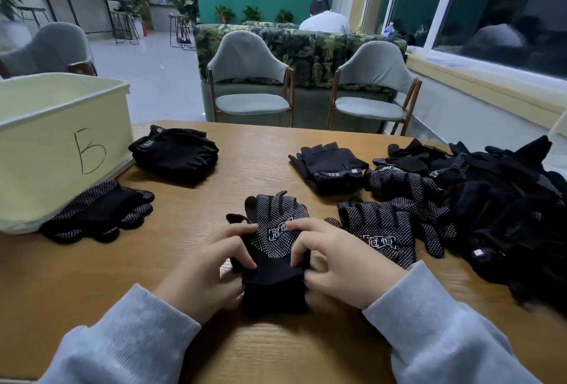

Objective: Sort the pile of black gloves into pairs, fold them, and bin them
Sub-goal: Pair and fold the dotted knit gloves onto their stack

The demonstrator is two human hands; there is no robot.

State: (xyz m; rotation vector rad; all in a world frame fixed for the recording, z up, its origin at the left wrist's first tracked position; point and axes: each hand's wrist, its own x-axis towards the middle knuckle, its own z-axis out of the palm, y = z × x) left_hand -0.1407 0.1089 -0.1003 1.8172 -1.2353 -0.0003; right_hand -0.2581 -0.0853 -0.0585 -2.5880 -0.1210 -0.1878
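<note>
Head view: both hands on one dotted glove at the near middle of the table

My left hand (211,264) and right hand (334,261) pinch the dotted glove (276,248) from either side; its long axis runs away from me, fingers far, cuff near. I read "B" on the bin (61,150), far left; the pile (491,205) lies right

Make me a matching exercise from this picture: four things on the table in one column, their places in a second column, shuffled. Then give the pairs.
Things
1. dotted glove
2. bin marked B
3. unsorted pile
4. fingerless stack

Places
A. right end of the table
B. far side, just right of the bin
C. near middle, held by the left hand and the right hand
D. left end of the table

Pairs: 1-C, 2-D, 3-A, 4-B
</note>
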